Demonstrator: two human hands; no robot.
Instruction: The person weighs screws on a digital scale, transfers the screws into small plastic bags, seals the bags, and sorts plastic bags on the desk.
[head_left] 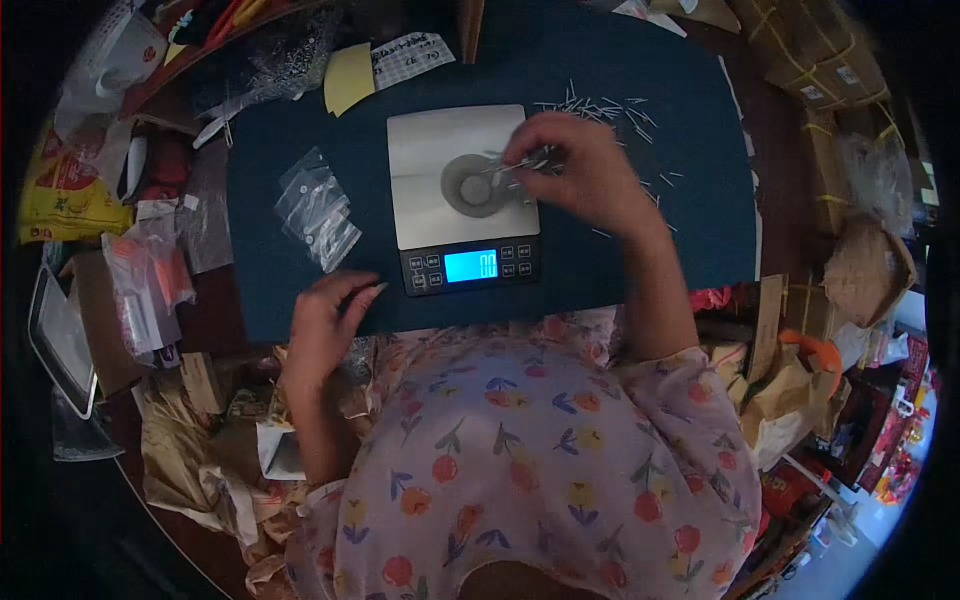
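Observation:
A digital kitchen scale (408,200) lies on the dark table mat, its lit display (470,266) reading about 0.0. On its metal plate stands a small round grey cup (458,202). My right hand (585,170) is closed on a bunch of thin metal pins (535,160) at the cup's right rim. More loose pins (608,108) are scattered on the mat behind and beside that hand. My left hand (330,310) rests at the mat's front edge, left of the scale, thumb and forefinger apart and nothing in them. Small clear zip bags (318,212) lie just beyond it.
Yellow paper (348,80) and a handwritten checked slip (412,60) lie at the back of the mat, near a heap of clear plastic bags (295,65). Cardboard boxes (815,50) stand at the back right. Crumpled brown paper (190,450) fills the lower left.

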